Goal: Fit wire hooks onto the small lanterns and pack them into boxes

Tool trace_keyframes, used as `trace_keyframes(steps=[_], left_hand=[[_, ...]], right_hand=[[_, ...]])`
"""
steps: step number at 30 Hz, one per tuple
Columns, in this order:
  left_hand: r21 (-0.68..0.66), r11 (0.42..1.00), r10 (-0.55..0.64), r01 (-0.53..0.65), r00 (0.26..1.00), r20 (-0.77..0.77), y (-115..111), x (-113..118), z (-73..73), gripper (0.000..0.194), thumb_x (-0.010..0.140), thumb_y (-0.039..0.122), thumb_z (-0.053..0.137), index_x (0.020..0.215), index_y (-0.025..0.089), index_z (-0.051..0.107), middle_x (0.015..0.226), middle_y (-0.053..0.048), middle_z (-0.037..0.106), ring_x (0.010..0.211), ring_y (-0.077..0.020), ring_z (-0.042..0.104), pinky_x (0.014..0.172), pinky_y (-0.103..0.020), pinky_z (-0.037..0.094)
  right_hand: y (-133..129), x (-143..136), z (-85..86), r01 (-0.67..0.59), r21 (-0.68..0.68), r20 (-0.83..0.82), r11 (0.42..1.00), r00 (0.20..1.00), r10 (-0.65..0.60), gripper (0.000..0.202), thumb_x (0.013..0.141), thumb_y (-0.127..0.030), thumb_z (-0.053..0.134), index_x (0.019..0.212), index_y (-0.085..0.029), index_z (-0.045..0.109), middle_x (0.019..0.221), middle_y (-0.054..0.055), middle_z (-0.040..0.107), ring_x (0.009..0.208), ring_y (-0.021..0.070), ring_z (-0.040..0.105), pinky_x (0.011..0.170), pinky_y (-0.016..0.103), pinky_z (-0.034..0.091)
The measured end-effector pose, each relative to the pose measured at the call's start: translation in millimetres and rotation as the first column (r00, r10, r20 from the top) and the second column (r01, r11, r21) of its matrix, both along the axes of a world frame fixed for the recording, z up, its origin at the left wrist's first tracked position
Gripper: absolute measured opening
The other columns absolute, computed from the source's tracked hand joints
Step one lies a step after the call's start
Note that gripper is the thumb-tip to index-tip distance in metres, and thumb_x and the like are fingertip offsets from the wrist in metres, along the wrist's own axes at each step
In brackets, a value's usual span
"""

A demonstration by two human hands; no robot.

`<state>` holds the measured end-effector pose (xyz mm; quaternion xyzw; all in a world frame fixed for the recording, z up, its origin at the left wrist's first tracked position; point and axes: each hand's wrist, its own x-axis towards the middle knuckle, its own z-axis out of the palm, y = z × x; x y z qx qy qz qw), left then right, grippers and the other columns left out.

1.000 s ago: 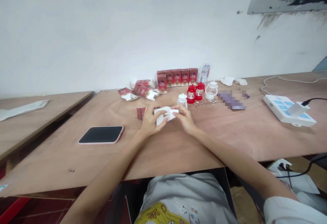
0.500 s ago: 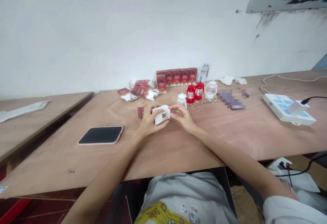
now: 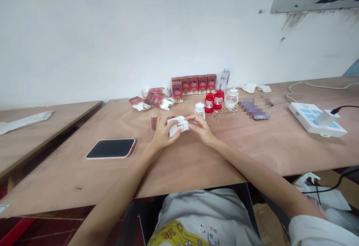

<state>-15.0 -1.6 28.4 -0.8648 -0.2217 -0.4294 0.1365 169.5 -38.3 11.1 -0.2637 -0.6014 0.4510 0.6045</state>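
Observation:
My left hand (image 3: 163,131) is wrapped round a small box (image 3: 176,126) whose white end faces me, above the middle of the table. My right hand (image 3: 200,129) touches the white flaps at the box's right side with thumb and fingertips. Just left of my left hand lies a small red printed piece (image 3: 154,123). Behind my right hand stands a white lantern (image 3: 199,109), and beyond it are two red lanterns (image 3: 209,103) and another white lantern (image 3: 231,98). Small metal wire pieces (image 3: 213,121) lie near them.
Red printed boxes (image 3: 193,85) stand in a row by the wall, beside flattened red cartons (image 3: 159,100) and a bottle (image 3: 224,79). A phone (image 3: 111,149) lies at left. At right are a purple packet (image 3: 254,109) and a white power strip (image 3: 305,117) with cables.
The white flaps at the box's end have folded inward, and the opening seen before is now mostly covered. Both hands have barely shifted.

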Motion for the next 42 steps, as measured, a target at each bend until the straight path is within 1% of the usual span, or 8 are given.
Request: trace_keyframes(steps=[5,11,15,20,26,30,36,42], left_hand=[[0.018,0.999,-0.032,0.032,0.999,-0.012,2.3,1.8,-1.8,0.021,0.079,0.028,0.06,0.096,0.022,0.051,0.107,-0.009,0.059,0.098,-0.0228,0.057,0.085,-0.04,0.041],[0.01,0.989,-0.148,0.15,0.984,-0.102,10.9,2.4,-6.1,0.05,0.076,0.037,0.067,0.117,0.021,0.043,0.115,-0.014,0.055,0.108,-0.0262,0.053,0.089,-0.043,0.042],[0.057,0.98,-0.188,0.191,0.98,-0.057,11.3,5.7,-8.1,0.055,0.079,0.027,0.065,0.125,0.022,0.036,0.112,-0.013,0.058,0.105,-0.0244,0.056,0.085,-0.041,0.044],[0.094,0.98,-0.178,0.176,0.984,0.01,8.5,7.5,-9.0,0.06,0.075,0.03,0.069,0.126,0.022,0.036,0.107,-0.012,0.061,0.099,-0.0234,0.06,0.083,-0.04,0.045],[0.132,0.98,-0.148,0.15,0.989,-0.025,9.2,6.5,-11.6,0.057,0.076,0.032,0.068,0.123,0.022,0.038,0.106,-0.013,0.064,0.097,-0.0237,0.062,0.084,-0.039,0.044],[0.078,0.99,-0.114,0.119,0.992,-0.062,8.9,5.5,-10.4,0.051,0.077,0.034,0.067,0.118,0.022,0.04,0.111,-0.013,0.064,0.102,-0.0248,0.061,0.086,-0.041,0.043],[-0.045,0.998,-0.044,0.038,0.989,-0.139,11.7,0.5,-1.4,0.068,0.075,0.042,0.065,0.131,0.018,0.033,0.117,-0.015,0.062,0.109,-0.0277,0.058,0.093,-0.044,0.039],[0.035,0.997,-0.061,0.063,0.996,-0.065,12.2,-0.1,-2.7,0.042,0.077,0.023,0.058,0.117,0.018,0.046,0.105,-0.012,0.066,0.096,-0.0238,0.063,0.082,-0.036,0.045]], right_hand=[[0.7,-5.3,-1.2,0.055,-0.012,0.019,0.998,0.998,-0.055,0.026,0.068,-0.034,0.072,0.086,-0.024,0.056,0.095,-0.001,0.061,0.081,0.014,0.062,0.076,0.03,0.052],[1.4,-7.1,-1.0,0.199,-0.023,0.055,0.98,0.979,-0.197,0.027,0.065,-0.034,0.073,0.082,-0.023,0.055,0.087,-0.001,0.063,0.075,0.0139,0.062,0.068,0.028,0.053],[0.9,-8.4,-1.2,0.242,-0.047,0.072,0.969,0.969,-0.238,0.026,0.065,-0.029,0.072,0.083,-0.022,0.055,0.086,-0.001,0.063,0.069,0.0119,0.06,0.066,0.027,0.052],[0.3,-9.2,-0.5,0.254,-0.038,0.089,0.967,0.964,-0.25,0.027,0.065,-0.033,0.071,0.084,-0.023,0.054,0.085,-0.001,0.062,0.069,0.0119,0.059,0.066,0.027,0.052],[-0.2,-9.4,1.2,0.213,-0.071,0.108,0.975,0.973,-0.205,0.031,0.063,-0.036,0.073,0.081,-0.023,0.052,0.081,-0.001,0.059,0.066,0.013,0.057,0.06,0.028,0.052],[0.6,-9.4,0.4,0.243,-0.044,0.129,0.969,0.963,-0.236,0.027,0.066,-0.035,0.069,0.082,-0.023,0.051,0.085,-0.001,0.058,0.068,0.0131,0.057,0.062,0.029,0.051],[4.6,-7.4,-2.6,0.264,-0.065,0.129,0.962,0.959,-0.254,0.028,0.065,-0.032,0.069,0.083,-0.022,0.051,0.084,-0.001,0.059,0.068,0.0122,0.056,0.063,0.027,0.047],[4.4,-7.8,-0.7,0.255,-0.07,0.107,0.964,0.963,-0.247,0.027,0.063,-0.029,0.07,0.082,-0.022,0.052,0.084,-0.001,0.059,0.066,0.0119,0.055,0.062,0.027,0.047]])
